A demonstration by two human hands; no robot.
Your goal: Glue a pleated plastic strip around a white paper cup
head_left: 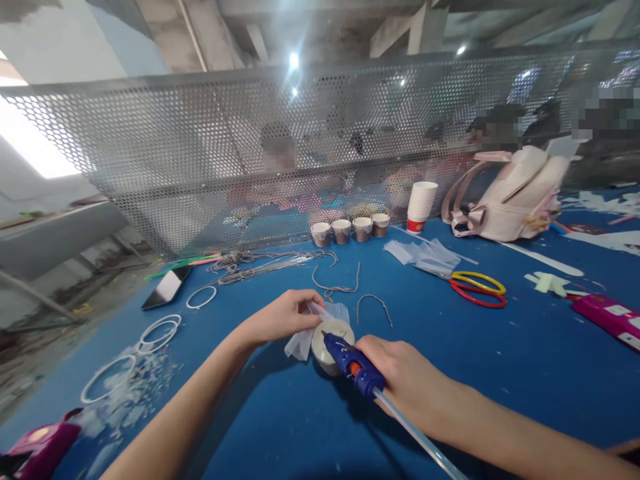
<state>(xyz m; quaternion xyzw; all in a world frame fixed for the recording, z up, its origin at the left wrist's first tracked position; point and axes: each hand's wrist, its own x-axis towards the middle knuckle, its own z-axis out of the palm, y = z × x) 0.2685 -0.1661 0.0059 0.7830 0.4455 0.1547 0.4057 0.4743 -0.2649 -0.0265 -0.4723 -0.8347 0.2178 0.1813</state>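
My hands close on two things at once: the left hand (297,310) pinches translucent, pleated sheer material (300,345) at the side of a small, round, off-white cup (321,353), while the right hand (395,367) grips a dark-blue plastic glue gun (367,379) with an orange trigger, a clear glue stick (420,437) trailing from its rear. The cup stands in front of me on the blue surface (280,413), the gun's nozzle at its round top; whether they touch, I cannot tell. Just beyond lie two lengths of grey-brown cord (375,298). Scissors with yellow and red handles (453,277) rest to the right, near crumpled sheer white sheets (425,255). Farther back, four small brown-and-white cups (342,232) line up before a perforated metal panel (200,160), left of a stack of white paper cups (421,203) and a pale pink backpack (517,197).
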